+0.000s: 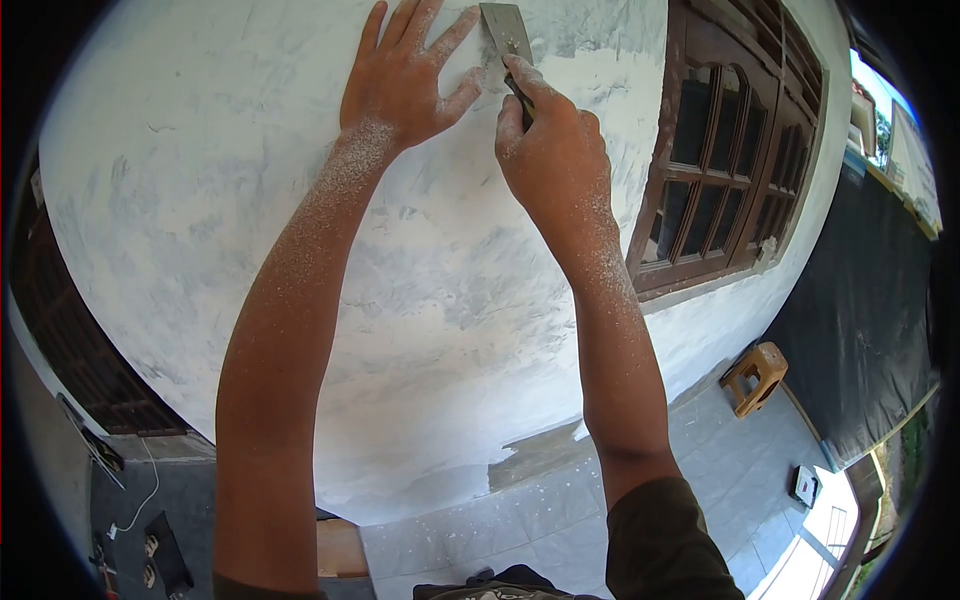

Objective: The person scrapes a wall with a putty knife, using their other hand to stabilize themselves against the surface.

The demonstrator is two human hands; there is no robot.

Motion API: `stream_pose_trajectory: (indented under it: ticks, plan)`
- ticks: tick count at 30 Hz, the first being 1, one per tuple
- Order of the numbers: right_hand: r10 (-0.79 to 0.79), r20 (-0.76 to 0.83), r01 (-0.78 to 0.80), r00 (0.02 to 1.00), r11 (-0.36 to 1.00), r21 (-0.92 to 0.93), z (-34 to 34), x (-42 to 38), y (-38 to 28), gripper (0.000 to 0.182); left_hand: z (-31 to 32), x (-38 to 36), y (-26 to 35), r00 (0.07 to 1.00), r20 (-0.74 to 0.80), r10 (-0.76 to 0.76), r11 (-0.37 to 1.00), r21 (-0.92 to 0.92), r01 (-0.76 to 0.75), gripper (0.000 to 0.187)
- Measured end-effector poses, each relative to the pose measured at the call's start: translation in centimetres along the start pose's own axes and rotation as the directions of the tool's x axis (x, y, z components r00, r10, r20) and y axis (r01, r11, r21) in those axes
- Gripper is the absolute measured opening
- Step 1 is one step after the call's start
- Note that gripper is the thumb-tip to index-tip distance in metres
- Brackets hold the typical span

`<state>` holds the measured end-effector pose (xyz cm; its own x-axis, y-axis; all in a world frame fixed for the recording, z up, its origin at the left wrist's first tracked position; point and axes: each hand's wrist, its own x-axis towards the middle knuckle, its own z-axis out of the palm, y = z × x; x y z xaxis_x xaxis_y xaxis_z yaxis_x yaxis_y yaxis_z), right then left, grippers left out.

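My right hand is wrapped round the dark handle of a putty knife, whose wide metal blade points up against the wall. To its left, my left hand lies spread on the white wall, fingers apart and holding nothing. White dust and flakes cover both hands and forearms. Grey smears and patches mark the wall around the blade and lower down.
A brown wooden window is right of my right hand. On the tiled floor stand a brown stool and a small box. Black sheeting hangs at the right. A white cable lies lower left.
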<state>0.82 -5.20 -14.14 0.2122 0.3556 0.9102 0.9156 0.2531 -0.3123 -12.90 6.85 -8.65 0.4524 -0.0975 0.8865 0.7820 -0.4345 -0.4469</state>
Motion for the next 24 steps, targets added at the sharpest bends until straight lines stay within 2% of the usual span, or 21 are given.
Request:
stream_pose_trajectory:
  ticks: [4, 6, 8, 10, 13, 16, 21, 24]
  plan:
    - [0.045, 0.058, -0.046, 0.997, 0.999, 0.017, -0.1, -0.5, 0.1, 0.041, 0.2, 0.0, -0.1, 1.0, -0.006, -0.001, 1.0, -0.003, 0.001, 0.075]
    - [-0.021, 0.015, 0.022, 1.0, 1.0, -0.021, 0.5, -2.0, 0.8, 0.037, 0.3, 0.0, 0.0, 1.0, -0.021, 0.004, 1.0, -0.013, -0.004, 0.076]
    - [-0.019, 0.02, 0.019, 1.0, 0.999, -0.031, 0.5, -1.1, 0.8, 0.037, 0.3, 0.1, -0.1, 1.0, -0.017, -0.002, 1.0, -0.001, 0.002, 0.076]
    - [-0.017, -0.041, 0.018, 0.999, 0.999, 0.027, 0.6, 0.4, 0.3, 0.037, 0.3, -0.1, 0.0, 1.0, 0.004, 0.002, 1.0, 0.006, -0.002, 0.076]
    - [-0.006, -0.022, 0.006, 1.0, 1.0, 0.023, 0.3, -0.5, 0.0, 0.037, 0.3, -0.1, 0.0, 1.0, 0.018, -0.006, 1.0, 0.019, 0.006, 0.076]
    - [-0.024, -0.01, 0.024, 1.0, 1.0, 0.01, 0.7, -2.0, 0.5, 0.037, 0.3, 0.2, 0.0, 1.0, -0.03, -0.008, 1.0, -0.015, 0.008, 0.076]
    - [0.037, 0.043, -0.037, 0.998, 0.999, 0.009, -0.2, 0.7, -0.7, 0.039, -0.1, 0.1, 0.1, 0.999, 0.032, -0.011, 1.0, 0.024, 0.011, 0.076]
    - [0.055, 0.045, -0.055, 0.997, 0.998, 0.0, -0.2, -0.6, -0.3, 0.039, 0.1, 0.1, 0.1, 1.0, -0.011, -0.007, 1.0, 0.003, 0.007, 0.076]
